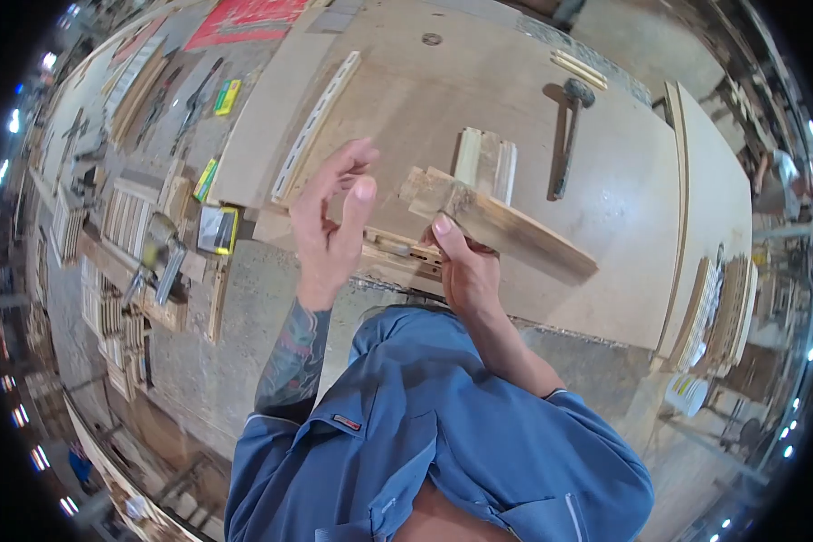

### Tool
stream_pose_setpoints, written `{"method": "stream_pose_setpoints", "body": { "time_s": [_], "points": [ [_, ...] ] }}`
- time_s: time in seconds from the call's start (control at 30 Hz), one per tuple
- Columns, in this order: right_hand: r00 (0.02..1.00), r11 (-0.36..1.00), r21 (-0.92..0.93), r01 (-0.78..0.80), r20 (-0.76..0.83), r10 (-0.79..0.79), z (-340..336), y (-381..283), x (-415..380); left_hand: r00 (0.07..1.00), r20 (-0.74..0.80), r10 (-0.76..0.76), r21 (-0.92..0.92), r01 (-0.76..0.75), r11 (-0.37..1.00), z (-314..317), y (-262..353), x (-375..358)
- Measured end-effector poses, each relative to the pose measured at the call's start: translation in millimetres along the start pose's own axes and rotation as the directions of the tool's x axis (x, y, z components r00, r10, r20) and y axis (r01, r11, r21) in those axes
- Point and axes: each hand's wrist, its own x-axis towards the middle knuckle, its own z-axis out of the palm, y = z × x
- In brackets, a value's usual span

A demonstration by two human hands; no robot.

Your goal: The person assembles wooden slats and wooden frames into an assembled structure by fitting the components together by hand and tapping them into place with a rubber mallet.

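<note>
Room: workshop, cluttered, with stacks of wood along the edges and small bright lights around the rim of the view.
Counter: a broad pale plywood top fills the middle of the view, bare over most of its width.
Containers: none that I can make out; everything lies loose on the counter.
Right hand: closed around the near end of a wooden plank, thumb pressed on top, holding it raised over the counter's near edge.
Wooden plank: long and rough, angled away to the right, its far end above the plywood.
Left hand: lifted and open, fingers loosely spread, holding nothing, just left of the plank's near end and apart from it.
Grooved block: short pale piece lying flat just behind the plank.
Hammer: lies on the counter to the right, head away from the person.
Perforated strip: long white strip running diagonally along the left side of the plywood.
Left bench: hand tools and small yellow items scattered, with slatted wooden pieces piled nearer.
Person: blue work shirt, sleeves pushed up.
</note>
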Motion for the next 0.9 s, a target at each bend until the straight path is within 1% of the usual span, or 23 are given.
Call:
{"method": "stream_pose_setpoints", "body": {
  "time_s": [0.03,0.07,0.1,0.13,0.17,0.2,0.27,0.3,0.33,0.4,0.43,0.47,0.53,0.57,0.6,0.63,0.67,0.7,0.73,0.77,0.8,0.87,0.9],
  "points": [
    [1.0,0.997,-0.076,-0.003,0.012,0.004,11.5,-3.9,-8.3,0.999,-0.038,0.0,0.012,0.001,1.0,-6.7,10.8,-6.7],
    [0.998,0.996,-0.082,-0.025,0.048,0.029,21.1,-2.7,-12.7,0.996,-0.066,-0.055,-0.071,0.05,0.996,-13.6,23.9,-16.4],
    [0.992,0.995,-0.101,-0.006,0.126,0.019,30.8,0.9,-19.8,0.989,-0.095,-0.112,-0.153,0.097,0.984,-21.1,34.7,-30.9],
    [0.977,0.993,-0.114,0.017,0.211,0.008,40.4,6.0,-26.5,0.983,-0.145,-0.114,-0.132,0.095,0.987,-27.5,41.9,-47.2],
    [0.931,0.998,-0.05,-0.024,0.362,0.04,48.5,12.5,-34.2,0.954,-0.066,-0.292,-0.33,0.255,0.909,-34.8,48.4,-63.8],
    [0.908,0.997,-0.051,-0.052,0.414,0.069,62.3,21.6,-45.2,0.9,0.042,-0.434,-0.506,0.393,0.767,-45.5,52.9,-78.8],
    [0.906,0.981,-0.009,-0.192,0.383,0.181,90.7,41.7,-75.8,0.859,-0.054,-0.509,-0.541,0.403,0.738,-73.5,49.2,-113.5],
    [0.846,0.951,-0.031,-0.308,0.448,0.289,92.7,55.7,-91.9,0.811,-0.081,-0.58,-0.585,0.432,0.686,-89.5,48.0,-133.5],
    [0.804,0.936,-0.053,-0.348,0.497,0.327,99.2,61.0,-108.3,0.798,-0.155,-0.582,-0.587,0.399,0.704,-107.5,49.2,-153.6],
    [0.523,0.784,-0.469,-0.406,0.585,0.62,109.3,73.8,-143.1,0.7,-0.328,-0.635,-0.696,0.276,0.663,-148.1,53.9,-195.0],
    [0.391,0.681,-0.577,-0.451,0.558,0.732,108.6,80.3,-167.7,0.648,-0.469,-0.6,-0.678,0.171,0.715,-161.7,68.1,-209.3],
    [0.334,0.661,-0.601,-0.449,0.573,0.748,112.2,80.5,-190.5,0.615,-0.521,-0.592,-0.665,0.143,0.733,-181.5,76.4,-232.8],
    [0.177,0.747,-0.665,-0.008,0.734,0.656,125.4,72.5,-227.8,0.488,-0.659,-0.572,-0.572,0.169,0.803,-214.8,90.2,-283.1],
    [0.204,0.865,-0.379,0.329,0.923,0.326,140.3,77.6,-240.0,0.448,-0.697,-0.56,-0.563,0.142,0.814,-231.1,97.2,-307.9],
    [0.157,0.87,-0.376,0.32,0.926,0.342,156.5,86.3,-245.7,0.442,-0.724,-0.53,-0.522,0.153,0.839,-244.6,97.1,-330.9],
    [0.187,0.698,-0.275,0.662,0.961,0.202,177.4,91.9,-259.7,0.436,-0.749,-0.499,-0.479,0.165,0.862,-257.6,105.8,-359.8],
    [0.149,0.406,-0.151,0.901,0.988,0.037,190.7,99.4,-274.3,0.401,-0.777,-0.484,-0.469,0.143,0.872,-267.7,113.4,-385.9],
    [0.103,0.426,-0.111,0.898,0.994,0.041,194.0,113.9,-288.5,0.365,-0.792,-0.489,-0.46,0.168,0.872,-277.5,121.8,-408.5],
    [0.148,0.655,-0.358,0.666,0.923,0.355,192.2,135.8,-301.5,0.328,-0.805,-0.494,-0.454,0.194,0.87,-286.1,129.4,-429.9],
    [0.066,0.696,-0.621,0.36,0.762,0.645,192.1,156.0,-317.7,0.311,-0.815,-0.488,-0.473,0.129,0.872,-292.2,134.1,-451.7],
    [0.016,0.705,-0.606,0.368,0.762,0.647,192.9,172.0,-337.2,0.274,-0.84,-0.469,-0.457,0.109,0.883,-297.8,142.8,-470.9],
    [-0.182,0.626,-0.779,0.036,0.611,0.771,189.6,199.7,-364.0,0.254,-0.877,-0.408,-0.417,0.019,0.909,-302.9,148.3,-497.7],
    [-0.187,0.669,-0.743,0.004,0.657,0.73,192.8,206.6,-392.4,0.289,-0.896,-0.337,-0.357,-0.018,0.934,-306.6,153.1,-521.2]
  ]
}}
